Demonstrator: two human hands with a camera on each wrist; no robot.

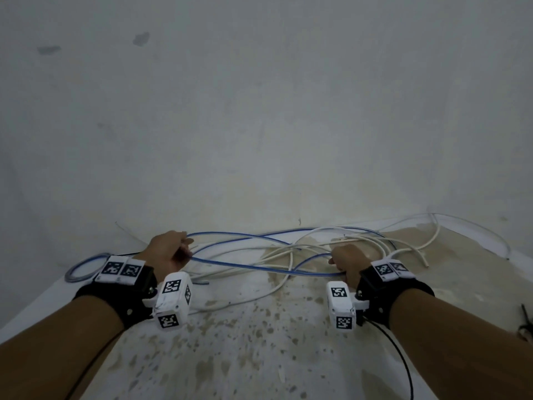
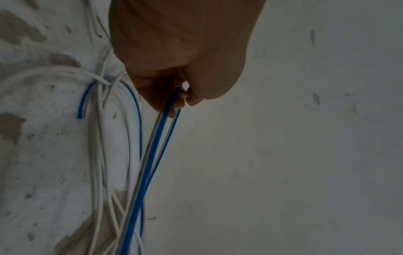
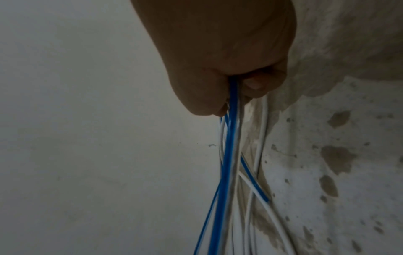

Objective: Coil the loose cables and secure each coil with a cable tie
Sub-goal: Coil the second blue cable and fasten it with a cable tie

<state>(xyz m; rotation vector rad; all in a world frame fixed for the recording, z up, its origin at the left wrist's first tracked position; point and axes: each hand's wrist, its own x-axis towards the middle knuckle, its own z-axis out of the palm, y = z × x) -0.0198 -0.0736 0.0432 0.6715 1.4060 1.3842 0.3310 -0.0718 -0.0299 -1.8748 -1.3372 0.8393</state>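
A blue-and-white flat cable (image 1: 253, 267) stretches in long loops between my two hands above a stained white floor (image 1: 245, 342). My left hand (image 1: 170, 249) grips its strands at the left; the left wrist view has the blue cable (image 2: 152, 155) running out from between curled fingers (image 2: 181, 101). My right hand (image 1: 344, 262) holds the other end of the loops; the right wrist view shows the cable (image 3: 229, 155) clamped in the fist (image 3: 218, 89). Loose white cables (image 1: 288, 249) lie tangled under and behind the blue one. No cable tie is visible.
A pale wall (image 1: 259, 111) rises right behind the cables. More white cable (image 1: 432, 235) sprawls to the right. A blue cable loop (image 1: 83, 267) lies at the left by my wrist. A dark tool (image 1: 526, 321) pokes in at the right edge.
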